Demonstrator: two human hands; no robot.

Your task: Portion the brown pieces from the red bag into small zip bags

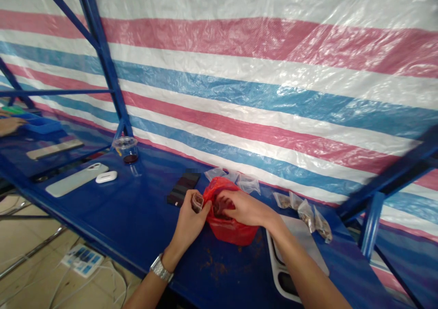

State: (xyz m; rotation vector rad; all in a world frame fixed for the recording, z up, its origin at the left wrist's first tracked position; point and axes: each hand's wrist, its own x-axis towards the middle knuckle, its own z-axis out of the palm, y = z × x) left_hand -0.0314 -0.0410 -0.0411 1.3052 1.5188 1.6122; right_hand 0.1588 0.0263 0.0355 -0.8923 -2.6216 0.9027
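A red plastic bag (pixel 234 230) stands open on the blue table, with brown loose material inside. My left hand (pixel 189 220) is closed round a small clear zip bag (pixel 197 202) with some brown content, right beside the red bag's rim; its thumb touches that rim. My right hand (pixel 241 205) reaches into the mouth of the red bag, fingers curled into the brown material. What those fingertips hold is hidden. Flat clear bags (pixel 249 184) lie behind the red bag. To the right, several filled small bags (pixel 307 215) stand or lean in a row.
A kitchen scale (pixel 318 254) lies under my right forearm. A black flat object (pixel 184 188), a white earbud case (pixel 106 177), a phone (pixel 77 180) and a plastic cup (pixel 126 150) with dark liquid are leftward. Blue frame posts flank the table. Another person's hand (pixel 12 125) is far left.
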